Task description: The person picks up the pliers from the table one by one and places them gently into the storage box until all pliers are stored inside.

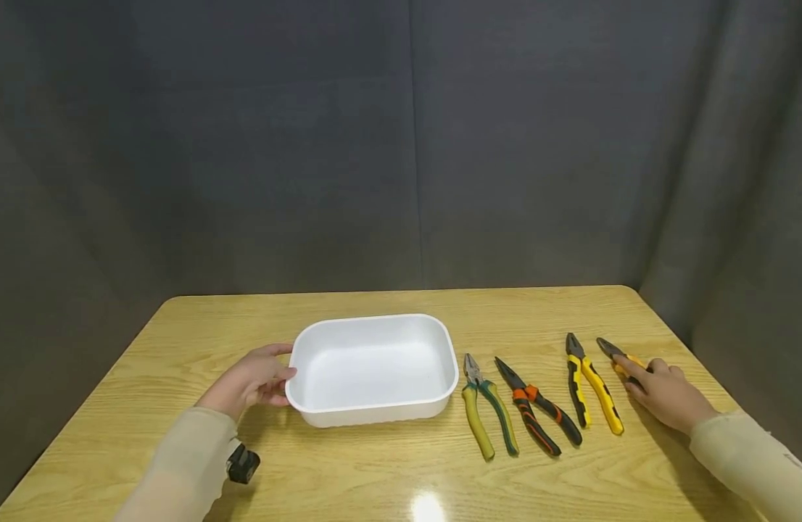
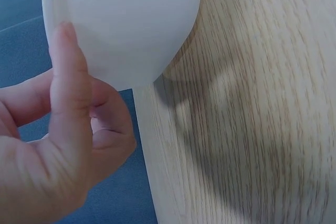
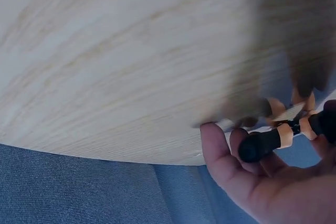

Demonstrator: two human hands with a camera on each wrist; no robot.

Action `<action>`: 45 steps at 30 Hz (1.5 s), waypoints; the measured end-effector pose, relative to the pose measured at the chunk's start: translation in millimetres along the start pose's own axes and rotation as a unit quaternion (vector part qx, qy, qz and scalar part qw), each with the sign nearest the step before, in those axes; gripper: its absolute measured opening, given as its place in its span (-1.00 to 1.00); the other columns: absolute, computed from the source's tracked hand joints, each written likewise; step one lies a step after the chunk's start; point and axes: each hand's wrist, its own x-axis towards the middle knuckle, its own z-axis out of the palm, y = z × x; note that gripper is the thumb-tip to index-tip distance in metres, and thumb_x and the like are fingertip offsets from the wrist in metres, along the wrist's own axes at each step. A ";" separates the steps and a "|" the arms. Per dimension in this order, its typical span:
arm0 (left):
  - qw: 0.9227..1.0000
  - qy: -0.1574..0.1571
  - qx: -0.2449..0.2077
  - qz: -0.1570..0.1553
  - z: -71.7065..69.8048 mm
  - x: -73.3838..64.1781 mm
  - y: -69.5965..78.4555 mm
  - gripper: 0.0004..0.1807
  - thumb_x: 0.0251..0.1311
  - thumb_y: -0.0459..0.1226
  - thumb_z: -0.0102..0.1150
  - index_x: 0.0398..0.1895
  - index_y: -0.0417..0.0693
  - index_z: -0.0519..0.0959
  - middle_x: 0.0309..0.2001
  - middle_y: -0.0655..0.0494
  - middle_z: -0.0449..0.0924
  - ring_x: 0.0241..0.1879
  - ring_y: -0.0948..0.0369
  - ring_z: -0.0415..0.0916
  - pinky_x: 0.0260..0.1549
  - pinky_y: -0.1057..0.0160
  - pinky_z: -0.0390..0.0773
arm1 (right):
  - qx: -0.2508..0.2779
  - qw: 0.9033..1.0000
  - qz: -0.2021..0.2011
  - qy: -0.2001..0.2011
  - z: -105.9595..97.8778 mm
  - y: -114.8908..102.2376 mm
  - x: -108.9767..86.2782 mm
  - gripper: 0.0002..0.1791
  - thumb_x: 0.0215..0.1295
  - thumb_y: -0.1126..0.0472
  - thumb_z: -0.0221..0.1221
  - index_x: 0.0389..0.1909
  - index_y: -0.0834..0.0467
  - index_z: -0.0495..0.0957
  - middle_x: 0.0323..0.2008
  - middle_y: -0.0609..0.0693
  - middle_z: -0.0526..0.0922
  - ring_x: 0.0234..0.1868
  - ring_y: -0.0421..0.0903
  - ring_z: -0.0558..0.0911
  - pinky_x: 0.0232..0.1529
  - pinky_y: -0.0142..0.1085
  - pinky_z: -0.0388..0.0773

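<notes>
My left hand (image 1: 257,378) holds the left end of a white plastic basin (image 1: 381,415) that stands on the table. In the left wrist view, the thumb (image 2: 71,72) lies along the basin's outer wall and the other fingers curl beside it. Over at the far right, my right hand (image 1: 671,395) grips small pliers (image 1: 611,348) by their handles. Black and orange handle parts (image 3: 261,144) show between the fingers in the right wrist view; part of the pliers is hidden by the hand.
Right of the basin lie pliers with green-yellow handles (image 1: 473,417), long-nose pliers with black-orange handles (image 1: 531,420), and pliers with yellow-black handles (image 1: 600,391). The wooden table (image 1: 349,471) meets a dark curtain (image 1: 296,181) behind.
</notes>
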 end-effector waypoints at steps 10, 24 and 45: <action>1.000 0.002 0.011 0.002 -0.4 -1.0 -0.5 -0.38 0.34 -0.52 -0.03 0.43 -0.34 0.08 -0.39 -0.10 0.42 -0.55 0.22 0.44 -0.60 0.37 0.65 | 0.009 0.999 0.044 0.025 -7.2 -6.8 1.3 -0.56 0.43 0.10 0.00 0.22 0.25 0.41 -0.32 0.29 0.46 -0.40 0.18 0.48 -0.65 -0.08 0.42; 1.000 -0.001 0.004 0.002 -1.7 -0.1 -0.6 -0.37 0.33 -0.52 -0.02 0.44 -0.32 0.07 -0.39 -0.11 0.41 -0.55 0.21 0.43 -0.59 0.36 0.65 | -0.008 0.997 0.020 0.079 -13.9 -22.2 -5.6 -0.63 0.46 0.18 0.02 0.22 0.17 0.41 -0.47 0.15 0.35 -0.54 0.00 0.34 -0.72 -0.25 0.28; 1.000 -0.007 0.013 0.007 -1.7 -1.6 0.4 -0.36 0.33 -0.51 -0.01 0.44 -0.33 0.04 -0.44 -0.08 0.42 -0.58 0.22 0.43 -0.59 0.37 0.65 | -0.041 0.987 -0.061 0.140 -36.4 -59.1 -7.4 -0.62 0.33 0.28 0.18 0.16 0.07 0.46 -0.49 0.03 0.31 -0.54 -0.08 0.29 -0.74 -0.34 0.22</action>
